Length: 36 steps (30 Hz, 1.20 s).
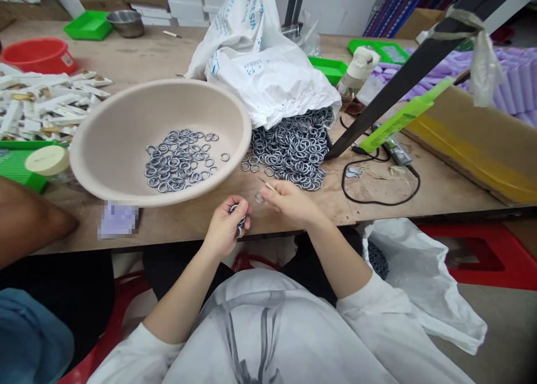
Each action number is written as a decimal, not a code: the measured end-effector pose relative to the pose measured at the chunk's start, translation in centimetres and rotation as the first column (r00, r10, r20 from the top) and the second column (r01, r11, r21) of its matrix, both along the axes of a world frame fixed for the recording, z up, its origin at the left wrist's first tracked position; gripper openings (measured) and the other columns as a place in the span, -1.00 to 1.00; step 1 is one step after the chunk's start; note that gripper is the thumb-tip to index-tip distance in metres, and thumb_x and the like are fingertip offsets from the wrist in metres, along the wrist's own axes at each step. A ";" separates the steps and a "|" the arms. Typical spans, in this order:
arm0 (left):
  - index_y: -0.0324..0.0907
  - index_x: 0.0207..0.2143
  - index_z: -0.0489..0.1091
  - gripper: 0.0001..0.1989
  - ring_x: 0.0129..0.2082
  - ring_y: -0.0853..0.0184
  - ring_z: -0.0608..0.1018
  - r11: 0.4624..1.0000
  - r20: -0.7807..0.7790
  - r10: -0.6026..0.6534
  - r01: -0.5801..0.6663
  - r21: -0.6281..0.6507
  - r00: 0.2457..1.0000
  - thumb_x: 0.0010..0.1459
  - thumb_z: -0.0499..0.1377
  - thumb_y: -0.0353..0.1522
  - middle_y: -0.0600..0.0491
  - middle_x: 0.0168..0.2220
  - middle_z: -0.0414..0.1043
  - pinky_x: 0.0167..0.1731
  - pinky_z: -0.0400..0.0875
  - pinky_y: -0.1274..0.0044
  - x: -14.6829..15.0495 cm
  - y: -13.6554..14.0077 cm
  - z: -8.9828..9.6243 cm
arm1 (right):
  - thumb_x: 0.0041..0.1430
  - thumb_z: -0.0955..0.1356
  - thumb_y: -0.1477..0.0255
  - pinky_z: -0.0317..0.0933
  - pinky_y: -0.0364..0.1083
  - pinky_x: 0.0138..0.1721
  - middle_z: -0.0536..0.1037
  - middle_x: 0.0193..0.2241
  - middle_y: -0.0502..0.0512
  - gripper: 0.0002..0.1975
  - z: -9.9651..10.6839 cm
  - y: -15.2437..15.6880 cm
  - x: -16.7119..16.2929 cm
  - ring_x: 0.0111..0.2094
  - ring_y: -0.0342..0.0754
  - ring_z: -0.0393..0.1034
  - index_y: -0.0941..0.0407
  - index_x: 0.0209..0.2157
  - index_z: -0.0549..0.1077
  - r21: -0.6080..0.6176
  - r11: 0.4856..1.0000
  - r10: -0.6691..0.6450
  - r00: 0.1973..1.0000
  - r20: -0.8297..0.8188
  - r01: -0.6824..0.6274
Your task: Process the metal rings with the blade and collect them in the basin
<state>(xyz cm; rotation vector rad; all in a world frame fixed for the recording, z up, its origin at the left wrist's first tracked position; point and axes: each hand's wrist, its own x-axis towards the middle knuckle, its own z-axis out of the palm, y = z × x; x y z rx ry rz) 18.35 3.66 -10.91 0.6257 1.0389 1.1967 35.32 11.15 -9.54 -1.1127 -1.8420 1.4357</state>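
Observation:
My left hand point(226, 227) is closed around several dark grey rings point(238, 219) just over the table's front edge. Close beside it, my right hand point(289, 202) pinches a thin pointed stick point(268, 186), and a single ring point(259, 196) shows at its fingertips. I cannot tell whether that ring hangs on the stick or sits between the fingers. Beyond my left hand stands a wide beige basin point(100, 143) with loose rings point(176, 163) on its bottom. A large heap of rings point(293, 149) spills from a white sack point(277, 65) behind my right hand.
A black metal post point(390, 82) slants up at the right, near a corded device point(396, 151). A cardboard box point(461, 143) stands further right. White pieces point(42, 104) and a red tub point(37, 56) are at left. Another person's arm point(33, 221) rests at the left edge.

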 end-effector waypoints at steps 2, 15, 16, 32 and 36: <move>-0.19 -0.27 0.36 -0.54 -0.67 0.55 0.36 0.997 -0.090 -0.038 0.043 0.058 0.995 -0.05 0.42 -0.09 0.16 -0.47 0.37 -0.76 0.08 0.73 0.7 0.2 -0.1 | 0.21 0.29 -0.07 -0.12 -0.17 -0.60 0.17 -0.68 -0.15 -0.49 0.1 -1.6 0.1 -0.65 -0.22 -0.04 0.12 -0.43 0.40 -0.142 0.985 0.076 0.980 -0.182 -0.103; -0.23 -0.42 0.35 -0.59 -0.68 0.59 0.21 0.989 0.065 -0.150 0.149 0.021 0.987 0.01 0.39 -0.09 0.15 -0.56 0.29 -0.74 0.08 0.74 1.8 -0.5 1.1 | 0.13 0.33 -0.15 0.15 -0.13 -0.42 0.31 -0.58 -0.08 -0.45 -0.5 -4.1 -0.6 -0.50 -0.15 0.20 0.08 -0.48 0.32 -0.087 0.973 -0.230 0.925 -0.303 0.213; -0.22 -0.43 0.34 -0.58 -0.68 0.59 0.20 0.988 0.078 -0.156 0.156 0.012 0.985 0.01 0.39 -0.10 0.15 -0.57 0.28 -0.74 0.08 0.74 1.7 -0.6 1.4 | 0.16 0.30 -0.16 0.11 -0.12 -0.44 0.27 -0.59 -0.08 -0.44 -0.3 -4.2 -0.3 -0.51 -0.15 0.16 0.08 -0.50 0.31 -0.006 0.974 -0.220 0.938 -0.267 0.227; -0.21 -0.50 0.33 -0.58 -0.73 0.55 0.19 0.919 0.029 -0.392 0.389 0.066 0.920 0.08 0.33 -0.07 0.14 -0.64 0.24 -0.74 0.02 0.67 1.3 -2.2 2.8 | 0.33 0.20 -0.03 -0.10 -0.10 -0.48 0.13 -0.65 -0.09 -0.42 -2.0 -3.4 1.2 -0.55 -0.16 0.06 0.08 -0.61 0.13 0.282 0.938 -0.226 0.973 0.051 0.203; -0.19 -0.37 0.45 -0.67 -0.67 0.47 0.32 0.935 -0.498 0.006 0.172 0.311 0.867 0.23 0.19 -0.10 0.09 -0.56 0.36 -0.68 0.17 0.61 -1.6 -1.1 6.4 | 0.32 0.20 -0.05 0.01 -0.12 -0.43 0.24 -0.61 -0.07 -0.44 -3.6 -2.6 1.6 -0.51 -0.14 0.16 0.10 -0.55 0.29 0.235 0.927 -0.296 0.955 -0.019 0.292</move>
